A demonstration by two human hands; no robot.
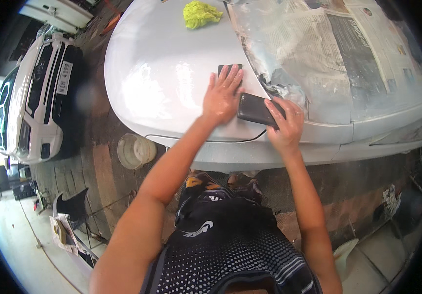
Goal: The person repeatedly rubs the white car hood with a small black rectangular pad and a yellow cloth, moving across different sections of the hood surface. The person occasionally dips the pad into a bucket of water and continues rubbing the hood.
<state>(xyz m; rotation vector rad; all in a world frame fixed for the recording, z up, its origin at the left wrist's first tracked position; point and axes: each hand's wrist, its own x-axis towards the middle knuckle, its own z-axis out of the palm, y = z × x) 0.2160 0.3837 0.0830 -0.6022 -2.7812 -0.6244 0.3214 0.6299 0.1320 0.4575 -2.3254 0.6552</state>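
My left hand (222,96) lies flat on the light silver car hood (147,88), fingers stretched out. Under its fingertips is a small dark flat piece (230,67), which looks like sandpaper; most of it is covered. Beside it, my right hand (288,122) grips a black rectangular block (257,110) with rounded corners. The block is at the hood's edge, close to the paper-covered windshield side; I cannot tell whether it touches the surface. A crumpled yellow-green cloth (201,14) rests farther up the hood.
Masking newspaper (294,49) covers the car on the right. A whitish bucket (136,151) stands on the floor below the bumper. At the left a white vehicle (39,98) is parked. A black curved panel (72,206) on a stand is at the lower left.
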